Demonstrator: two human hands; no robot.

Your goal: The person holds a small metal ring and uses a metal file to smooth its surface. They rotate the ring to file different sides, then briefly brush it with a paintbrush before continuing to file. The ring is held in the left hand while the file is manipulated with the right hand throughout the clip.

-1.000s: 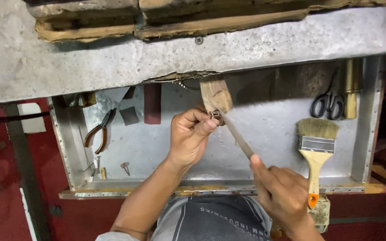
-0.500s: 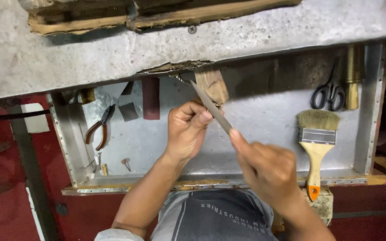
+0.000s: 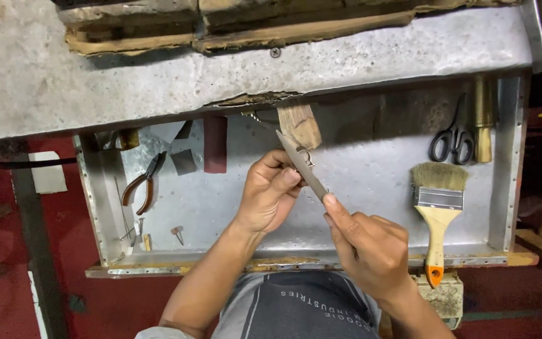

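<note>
Head view: small ring (image 3: pixel 307 158) partly hidden.

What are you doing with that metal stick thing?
A person is at a metal tray bench. The right hand holds a flat metal file slanting up toward a small wooden block. The left hand pinches a tiny metal ring piece against the file. Pliers lie to the left; a paintbrush and scissors lie to the right.
</note>
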